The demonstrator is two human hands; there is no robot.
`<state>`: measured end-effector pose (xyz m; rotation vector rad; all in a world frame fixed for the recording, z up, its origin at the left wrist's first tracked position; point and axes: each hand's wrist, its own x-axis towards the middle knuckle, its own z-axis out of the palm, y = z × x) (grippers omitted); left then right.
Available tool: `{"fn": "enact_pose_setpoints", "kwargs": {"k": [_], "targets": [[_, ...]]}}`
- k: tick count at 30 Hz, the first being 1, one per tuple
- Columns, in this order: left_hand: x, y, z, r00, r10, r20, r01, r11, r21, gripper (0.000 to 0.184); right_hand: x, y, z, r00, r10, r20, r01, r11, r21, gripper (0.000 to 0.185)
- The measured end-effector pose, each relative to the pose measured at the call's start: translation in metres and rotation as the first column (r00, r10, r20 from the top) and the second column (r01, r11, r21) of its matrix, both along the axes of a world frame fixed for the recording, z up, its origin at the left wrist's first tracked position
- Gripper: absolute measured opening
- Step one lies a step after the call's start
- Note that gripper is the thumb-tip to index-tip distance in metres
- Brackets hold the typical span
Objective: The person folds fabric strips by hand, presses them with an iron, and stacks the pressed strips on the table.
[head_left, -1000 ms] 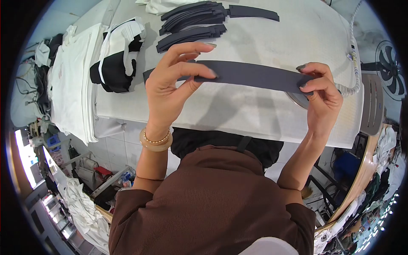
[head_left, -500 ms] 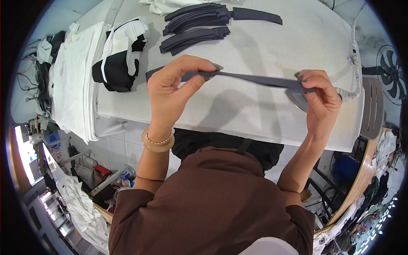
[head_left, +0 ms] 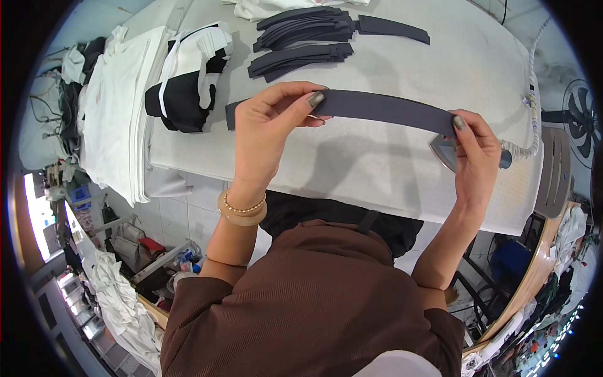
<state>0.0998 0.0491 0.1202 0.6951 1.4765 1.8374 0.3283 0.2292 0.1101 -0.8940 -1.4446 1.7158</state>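
A curved dark grey fabric strip is held up above the table, its flat face turned towards me. My left hand pinches one end between thumb and fingers, and my right hand pinches the other. Between them the strip spans without touching the tabletop. Behind my left wrist the end of another dark grey piece shows on the table; the rest of it is hidden. An iron rests on the table just behind my right hand, which partly covers it.
Stacks of similar dark strips lie at the back of the white-covered table. To the left are a tied black and white fabric bundle and a pile of white cloth. A hose and a fan are on the right.
The strip has turned from nearly edge-on to showing its broad face. Both hands have rotated with it, still pinching its ends. The whole view has shifted slightly.
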Motion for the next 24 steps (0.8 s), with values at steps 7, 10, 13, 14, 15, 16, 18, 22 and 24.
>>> {"fn": "enact_pose_setpoints", "kwargs": {"k": [7,10,13,14,15,16,18,22,24], "targets": [[-0.034,0.097,-0.078,0.989,-0.057,-0.134,0.022,0.967,-0.253,0.023,-0.053,0.08,-0.067,0.901,-0.119,0.416,0.057,0.986,0.159,0.022],[-0.063,0.164,-0.093,0.948,-0.046,-0.315,-0.025,0.976,-0.218,0.023,-0.089,0.14,-0.083,0.88,-0.213,0.425,0.107,0.96,0.26,0.024],[-0.076,0.193,-0.087,0.809,-0.012,-0.588,-0.226,0.917,-0.329,0.027,-0.122,0.189,-0.091,0.737,-0.333,0.589,0.047,0.893,0.447,0.036],[-0.08,0.199,-0.086,0.621,-0.027,-0.783,-0.426,0.827,-0.366,0.029,-0.123,0.191,-0.089,0.613,-0.442,0.654,-0.005,0.826,0.563,0.042],[-0.074,0.189,-0.076,0.63,0.031,-0.776,-0.424,0.851,-0.31,0.032,-0.122,0.186,-0.081,0.614,-0.448,0.65,-0.003,0.822,0.569,0.042],[-0.072,0.173,-0.072,0.639,0.023,-0.769,-0.346,0.901,-0.261,0.03,-0.118,0.178,-0.077,0.652,-0.488,0.581,0.007,0.769,0.639,0.04],[-0.075,0.13,-0.074,0.63,0.0,-0.776,-0.212,0.962,-0.172,0.024,-0.102,0.145,-0.059,0.761,-0.43,0.486,0.004,0.752,0.659,0.036],[-0.073,0.023,-0.086,0.503,-0.15,-0.851,-0.17,0.948,-0.268,0.014,-0.027,0.066,-0.013,0.842,-0.324,0.431,-0.076,0.72,0.69,0.021],[-0.074,-0.018,-0.105,0.409,-0.207,-0.889,-0.168,0.94,-0.297,0.016,0.02,0.057,-0.012,0.782,-0.406,0.472,-0.131,0.633,0.763,0.02]]}}
